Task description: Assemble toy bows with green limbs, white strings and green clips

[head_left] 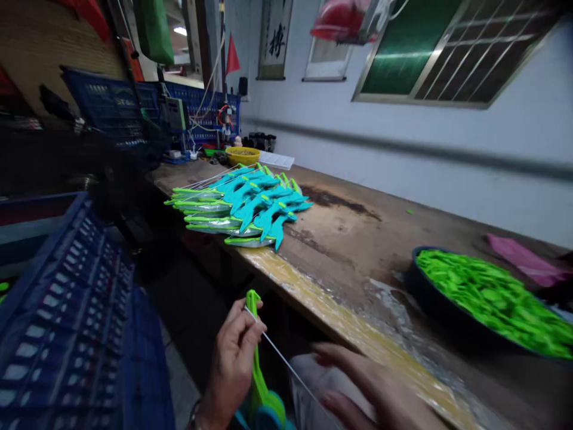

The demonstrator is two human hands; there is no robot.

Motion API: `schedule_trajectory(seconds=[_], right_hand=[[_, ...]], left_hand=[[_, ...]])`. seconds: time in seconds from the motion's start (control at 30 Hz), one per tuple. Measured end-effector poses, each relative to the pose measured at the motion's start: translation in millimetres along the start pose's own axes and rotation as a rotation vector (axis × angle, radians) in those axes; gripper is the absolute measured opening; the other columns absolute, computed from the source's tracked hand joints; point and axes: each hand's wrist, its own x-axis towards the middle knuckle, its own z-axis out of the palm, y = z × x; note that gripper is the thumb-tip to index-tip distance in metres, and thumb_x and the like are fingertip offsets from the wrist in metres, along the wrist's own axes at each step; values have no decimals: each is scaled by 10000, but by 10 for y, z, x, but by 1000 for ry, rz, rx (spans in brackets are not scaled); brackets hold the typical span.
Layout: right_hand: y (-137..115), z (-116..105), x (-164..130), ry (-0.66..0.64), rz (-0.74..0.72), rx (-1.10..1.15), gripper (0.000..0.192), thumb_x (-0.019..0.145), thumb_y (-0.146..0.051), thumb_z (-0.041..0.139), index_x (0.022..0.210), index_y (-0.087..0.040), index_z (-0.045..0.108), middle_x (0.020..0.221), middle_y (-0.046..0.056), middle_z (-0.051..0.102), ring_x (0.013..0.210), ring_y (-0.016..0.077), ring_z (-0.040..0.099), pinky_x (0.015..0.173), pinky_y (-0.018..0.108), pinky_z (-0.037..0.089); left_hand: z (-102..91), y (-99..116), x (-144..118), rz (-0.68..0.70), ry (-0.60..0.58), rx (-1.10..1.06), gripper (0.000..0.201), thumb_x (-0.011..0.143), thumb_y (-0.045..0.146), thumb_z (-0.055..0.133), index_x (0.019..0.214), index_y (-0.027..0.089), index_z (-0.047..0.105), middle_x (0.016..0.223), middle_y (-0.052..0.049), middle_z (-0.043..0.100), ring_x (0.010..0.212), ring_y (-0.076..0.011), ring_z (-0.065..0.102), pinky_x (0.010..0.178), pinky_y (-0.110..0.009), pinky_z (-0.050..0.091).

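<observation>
My left hand (235, 349) is closed on a bow-shaped plastic toy (257, 379), gripping its bright green arm just below the hooked tip. The toy's lower part, green and turquoise, runs down out of view at the bottom edge. A thin white cord (286, 362) stretches from the tip, under my left thumb, down toward the lower right. Beside the cord is my right hand (371, 382), blurred by motion, its visible fingers stretched out and apart. Similar turquoise-and-green toys with white cords lie in a stacked pile (250, 206) on the wooden table (340, 239).
A dark tub (416, 286) full of green plastic pieces stands at the right, near a pink cloth (528, 260). Behind the pile is a yellow bowl (242, 156). Blue crates (80, 298) stand at the left. Clear film and yellow tape (308, 292) cover the table's front edge.
</observation>
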Motion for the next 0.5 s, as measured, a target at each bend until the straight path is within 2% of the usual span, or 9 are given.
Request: schedule_trajectory(seconds=[0.1, 0.2, 0.3, 0.37, 0.5], right_hand=[[-313, 280, 570, -181, 149, 382, 225, 912, -272, 621, 1120, -203, 668, 894, 30, 721, 780, 171, 671, 674, 242, 516], [-393, 571, 887, -154, 275, 493, 261, 793, -264, 713, 1019, -150, 648, 732, -16, 602, 653, 128, 527, 568, 224, 393], [-280, 707, 908, -134, 387, 650, 363, 662, -268, 792, 953, -133, 622, 681, -40, 537, 633, 108, 444, 578, 223, 357], [-188, 709, 849, -138, 445, 776, 398, 623, -333, 840, 875, -144, 596, 681, -38, 538, 620, 95, 425, 573, 213, 348], [-81, 649, 746, -249, 513, 886, 463, 708, -517, 843, 894, -148, 634, 738, -29, 560, 531, 48, 344, 485, 188, 264]], left_hand=[[105, 54, -75, 142, -61, 47, 218, 983, 307, 507, 890, 204, 675, 1135, -113, 616, 1031, -262, 637, 857, -318, 509], [90, -18, -81, 198, -70, 61, 221, 989, 269, 463, 916, 208, 662, 1132, -109, 574, 952, -237, 634, 793, -295, 532], [76, -44, -53, 229, -87, 66, 261, 983, 237, 440, 827, 209, 648, 1053, -91, 566, 840, -207, 624, 747, -272, 533], [99, -28, -44, 203, -39, 53, 249, 975, 249, 460, 827, 216, 657, 1088, -93, 568, 872, -214, 625, 784, -278, 531], [147, 4, -61, 95, 64, 38, 246, 941, 316, 559, 739, 220, 661, 1151, -100, 571, 1019, -264, 604, 869, -311, 497]])
